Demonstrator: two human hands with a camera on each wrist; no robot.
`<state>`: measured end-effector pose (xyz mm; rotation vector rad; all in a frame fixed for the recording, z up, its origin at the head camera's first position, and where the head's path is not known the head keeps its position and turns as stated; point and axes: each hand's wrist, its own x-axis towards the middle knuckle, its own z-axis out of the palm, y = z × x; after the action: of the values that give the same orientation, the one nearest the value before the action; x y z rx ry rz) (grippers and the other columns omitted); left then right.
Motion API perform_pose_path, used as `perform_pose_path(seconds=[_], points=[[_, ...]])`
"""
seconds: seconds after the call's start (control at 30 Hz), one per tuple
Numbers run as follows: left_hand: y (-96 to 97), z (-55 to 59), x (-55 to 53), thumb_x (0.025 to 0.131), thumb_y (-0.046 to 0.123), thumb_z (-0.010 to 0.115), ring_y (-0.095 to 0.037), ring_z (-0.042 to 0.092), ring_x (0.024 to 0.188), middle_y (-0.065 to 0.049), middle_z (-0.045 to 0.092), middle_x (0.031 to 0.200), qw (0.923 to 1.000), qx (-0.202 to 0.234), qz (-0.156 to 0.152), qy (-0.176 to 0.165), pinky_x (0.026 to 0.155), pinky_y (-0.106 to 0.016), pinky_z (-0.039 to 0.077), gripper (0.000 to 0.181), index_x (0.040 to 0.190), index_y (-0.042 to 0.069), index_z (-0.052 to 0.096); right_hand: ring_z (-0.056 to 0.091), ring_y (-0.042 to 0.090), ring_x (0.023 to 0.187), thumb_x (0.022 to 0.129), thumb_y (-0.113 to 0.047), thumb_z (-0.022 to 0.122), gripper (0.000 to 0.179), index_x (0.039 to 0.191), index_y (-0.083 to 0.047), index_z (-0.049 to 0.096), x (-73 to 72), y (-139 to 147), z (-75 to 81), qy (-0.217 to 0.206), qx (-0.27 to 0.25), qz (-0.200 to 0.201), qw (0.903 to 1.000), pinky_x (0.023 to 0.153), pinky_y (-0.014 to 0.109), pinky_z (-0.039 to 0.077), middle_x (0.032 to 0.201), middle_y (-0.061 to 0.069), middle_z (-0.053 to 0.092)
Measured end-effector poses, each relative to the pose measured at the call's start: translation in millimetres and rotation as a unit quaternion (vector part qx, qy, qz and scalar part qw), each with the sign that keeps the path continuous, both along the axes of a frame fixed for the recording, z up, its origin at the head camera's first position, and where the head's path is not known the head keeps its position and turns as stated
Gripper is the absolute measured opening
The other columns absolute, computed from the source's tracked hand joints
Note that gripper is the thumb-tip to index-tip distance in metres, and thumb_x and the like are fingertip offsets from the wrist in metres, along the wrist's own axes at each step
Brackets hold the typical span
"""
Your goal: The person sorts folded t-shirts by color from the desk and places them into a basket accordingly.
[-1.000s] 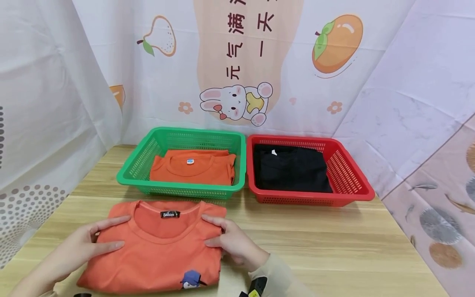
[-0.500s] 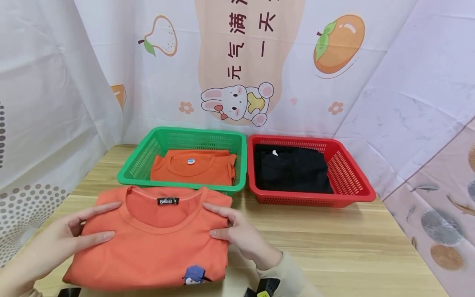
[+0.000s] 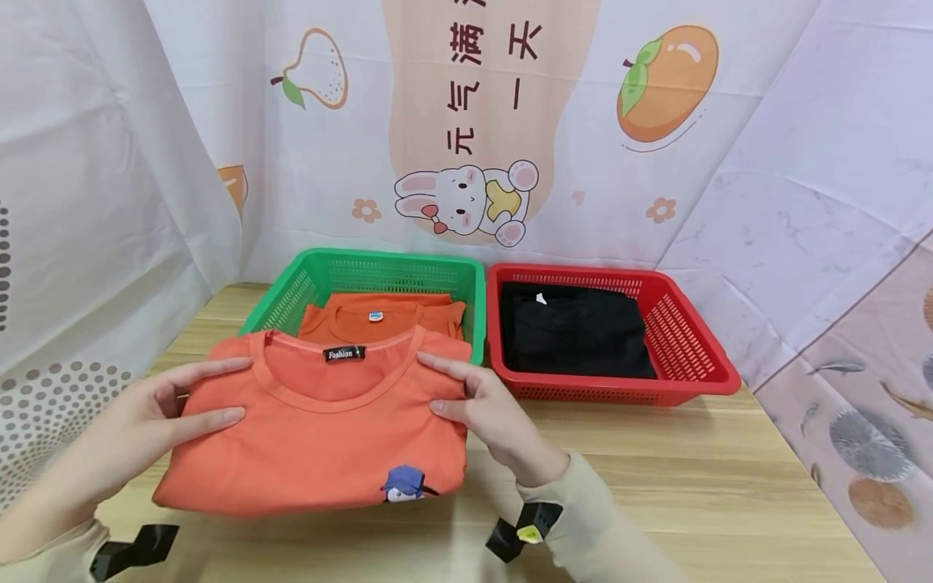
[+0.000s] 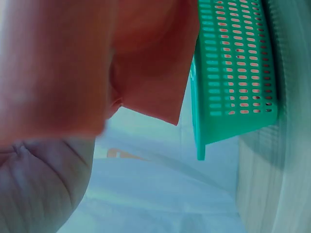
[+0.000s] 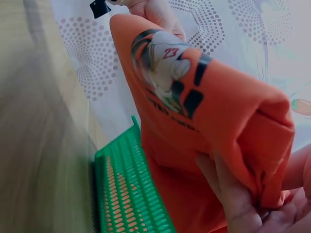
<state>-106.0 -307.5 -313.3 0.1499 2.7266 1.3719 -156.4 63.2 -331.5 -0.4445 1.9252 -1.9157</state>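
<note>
A folded orange T-shirt (image 3: 321,437) with a black "Fashion" label hangs in the air between both hands, its collar side toward the green basket (image 3: 477,324). My left hand (image 3: 149,421) grips its left edge, thumb on top. At the right edge my right hand (image 3: 503,413) pinches the shirt, and the right wrist view shows some fingers (image 5: 233,194) beneath the fabric. The shirt's far part covers the basket's front rim in the head view. Inside that basket lies another folded orange T-shirt (image 3: 375,317), partly hidden. The underside of the held shirt carries a printed figure.
Right of the green basket, close beside it, stands a red basket (image 3: 692,376) with folded black clothing (image 3: 579,332). Both are on a wood-grain table (image 3: 656,470). A printed white curtain (image 3: 313,202) hangs behind them.
Both hands have lifted the folded orange T-shirt off the table and moved it forward, up to the green basket's front. The baskets have stayed in place.
</note>
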Motion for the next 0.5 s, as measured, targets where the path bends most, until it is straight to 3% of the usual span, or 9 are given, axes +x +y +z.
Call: perform_pose_path(seconds=[0.13,0.33,0.5], points=[[2.5,5.8,-6.3,0.092,0.018,0.072,-0.007,0.067,0.086,0.018,0.069,0.104,0.9995,-0.009,0.016,0.026,0.067,-0.024,0.054,0.054,0.142,0.023,0.054,0.055,0.023,0.124,0.092,0.007,0.057,0.059,0.147,-0.014,0.050,-9.0,2,8.7,0.004,0.001,0.000,1.0000,0.093,0.029,0.054,0.149,0.011,0.049],[9.2,17.3,-16.5,0.091,0.022,0.073,-0.004,0.065,0.084,0.017,0.070,0.100,0.9988,-0.006,0.031,0.038,0.066,-0.022,0.053,0.048,0.137,0.024,0.059,0.048,0.024,0.132,0.091,0.007,0.058,0.057,0.145,-0.011,0.052,-24.0,5,21.9,0.026,0.014,-0.007,0.9995,0.094,0.029,0.054,0.151,0.009,0.048],[18.3,28.3,-26.8,0.089,0.031,0.075,0.001,0.063,0.084,0.024,0.068,0.095,0.9966,-0.008,0.072,0.039,0.067,-0.019,0.052,0.050,0.136,0.026,0.061,0.042,0.023,0.138,0.091,0.005,0.060,0.054,0.141,-0.014,0.056,-37.8,6,31.7,0.042,0.039,-0.034,0.9978,0.096,0.029,0.052,0.152,0.003,0.047]])
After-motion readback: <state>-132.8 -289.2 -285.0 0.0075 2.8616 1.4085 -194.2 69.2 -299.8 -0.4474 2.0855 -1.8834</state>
